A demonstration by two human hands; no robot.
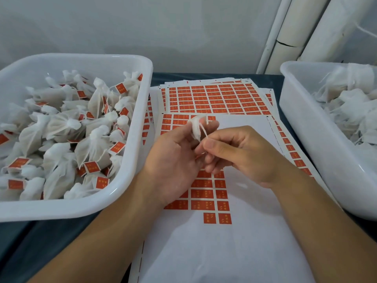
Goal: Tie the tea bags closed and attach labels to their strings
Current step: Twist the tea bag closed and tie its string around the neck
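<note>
We see a dark table (204, 77) with a large white tub (130, 164) on the left, heaped with tied, labelled tea bags (67, 123). A second tub (302, 127) on the right holds loose white bags. Between them lie sheets of red labels (216, 98). Above the nearest sheet (204, 196), the left hand (173, 158) grips a small white tea bag (196, 127) by its gathered neck, while the right hand (242, 154) pinches its string (204, 133) between thumb and forefinger.
</note>
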